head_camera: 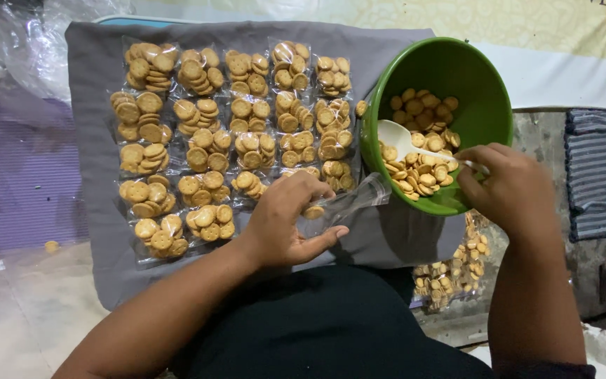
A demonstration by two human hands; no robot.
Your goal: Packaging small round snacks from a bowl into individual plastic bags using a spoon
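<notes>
Resting near the lap, the left hand [285, 221] curls around one clear bag [341, 207], fingers closed on its lower end while the mouth points toward the bowl [489, 105]; at least one cracker [313, 211] shows inside it. To its right, the right hand [510, 186] is closed on the handle of one white spoon [405, 140], whose scoop lies among the loose crackers [419, 175] in the bowl. That single green bowl is tilted toward the person, its near rim just beside the bag's mouth. Below the bowl, partly hidden by the forearm, more packed crackers [454, 270] lie on the floor; their number cannot be told. Beyond the left hand, on one grey cloth [92, 91], filled packs [201, 133] lie in five columns, roughly twenty-two in all, touching one another. One stray cracker [361, 108] sits by the bowl's far left edge. A striped cloth [597, 172] lies at far right.
</notes>
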